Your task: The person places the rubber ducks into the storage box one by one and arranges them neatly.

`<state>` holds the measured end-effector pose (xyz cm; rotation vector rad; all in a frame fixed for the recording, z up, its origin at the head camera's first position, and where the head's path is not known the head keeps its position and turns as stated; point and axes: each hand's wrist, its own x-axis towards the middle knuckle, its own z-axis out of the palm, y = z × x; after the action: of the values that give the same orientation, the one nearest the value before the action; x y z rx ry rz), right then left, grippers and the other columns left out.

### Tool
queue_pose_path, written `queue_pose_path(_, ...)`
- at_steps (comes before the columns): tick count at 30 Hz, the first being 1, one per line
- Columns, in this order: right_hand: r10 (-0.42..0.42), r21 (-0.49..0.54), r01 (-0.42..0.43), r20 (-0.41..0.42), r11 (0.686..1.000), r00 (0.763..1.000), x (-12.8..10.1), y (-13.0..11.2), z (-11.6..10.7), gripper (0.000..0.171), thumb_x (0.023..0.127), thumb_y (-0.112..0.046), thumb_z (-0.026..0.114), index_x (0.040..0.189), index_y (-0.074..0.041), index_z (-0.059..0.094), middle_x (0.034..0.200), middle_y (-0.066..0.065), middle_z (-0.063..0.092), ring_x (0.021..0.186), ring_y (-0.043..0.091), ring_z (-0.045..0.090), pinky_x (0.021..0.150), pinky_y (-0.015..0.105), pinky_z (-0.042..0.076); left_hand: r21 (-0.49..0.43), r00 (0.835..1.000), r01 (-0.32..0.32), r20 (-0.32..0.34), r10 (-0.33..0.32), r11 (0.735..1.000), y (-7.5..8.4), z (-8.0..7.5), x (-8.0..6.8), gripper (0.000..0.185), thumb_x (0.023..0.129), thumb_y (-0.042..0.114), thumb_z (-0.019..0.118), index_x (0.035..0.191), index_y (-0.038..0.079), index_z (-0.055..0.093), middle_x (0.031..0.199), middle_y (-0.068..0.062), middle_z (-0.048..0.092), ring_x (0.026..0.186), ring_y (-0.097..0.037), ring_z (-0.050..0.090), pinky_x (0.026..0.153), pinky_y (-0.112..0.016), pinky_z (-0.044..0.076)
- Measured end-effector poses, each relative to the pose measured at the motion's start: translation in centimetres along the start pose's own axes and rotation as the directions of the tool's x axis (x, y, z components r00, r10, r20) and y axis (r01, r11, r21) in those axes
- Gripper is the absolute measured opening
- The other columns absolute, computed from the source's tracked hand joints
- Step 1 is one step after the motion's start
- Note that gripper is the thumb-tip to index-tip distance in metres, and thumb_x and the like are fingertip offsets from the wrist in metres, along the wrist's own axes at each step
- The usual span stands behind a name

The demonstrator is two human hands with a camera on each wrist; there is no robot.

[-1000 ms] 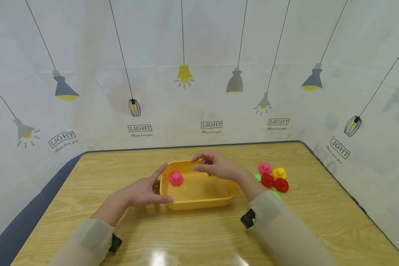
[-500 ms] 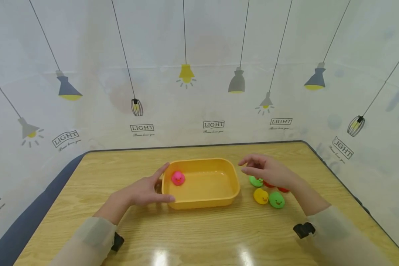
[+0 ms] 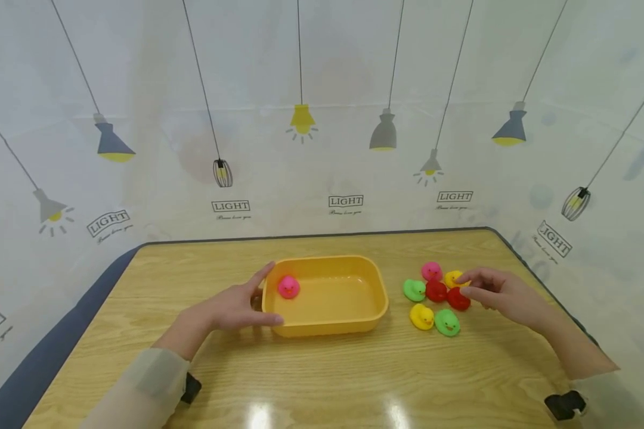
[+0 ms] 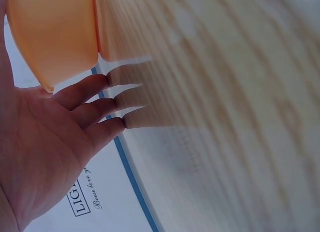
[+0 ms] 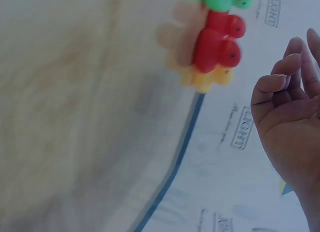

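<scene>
My left hand (image 3: 231,307) rests flat-fingered against the tub (image 3: 327,322), steadying it. My right hand (image 3: 501,292) hovers loosely curled, holding nothing, by the red duck (image 3: 458,299) in the cluster. Risk: a careless pinch knocks neighbouring ducks away.

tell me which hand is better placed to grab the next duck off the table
Right, most likely. The right hand hovers beside the loose ducks, its fingers almost at the red duck. The left hand rests against the yellow tub, across it from them.
</scene>
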<state>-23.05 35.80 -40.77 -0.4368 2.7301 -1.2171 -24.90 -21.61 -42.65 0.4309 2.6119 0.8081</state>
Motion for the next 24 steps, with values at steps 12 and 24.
queue_pose_path(12,0.099,-0.041,-0.096,0.080,0.994,0.992,-0.3,3.9,-1.3,0.039,0.109,-0.026,0.070,0.144,-0.009,0.063,0.107,0.012,0.068,0.083,0.027,0.061,0.066,0.030,0.053,-0.004,1.000,-0.004,-0.002,0.004,1.000,-0.1,0.1,0.1,0.127,0.086,0.074,0.082,0.177,0.039,0.001,0.158,-0.022,0.060,0.140,-0.041,0.061,0.121,-0.068,0.046)
queue_pose_path(24,0.161,-0.060,-0.153,0.157,0.986,0.974,1.3,4.6,-1.0,0.050,0.109,-0.034,0.071,0.151,-0.010,0.057,0.109,0.012,0.066,0.084,0.023,0.060,0.068,0.031,0.053,0.001,1.000,0.013,0.001,-0.013,1.000,0.1,0.1,0.0,0.126,0.086,0.075,0.081,0.177,0.040,0.001,0.159,-0.021,0.059,0.141,-0.041,0.060,0.120,-0.070,0.046)
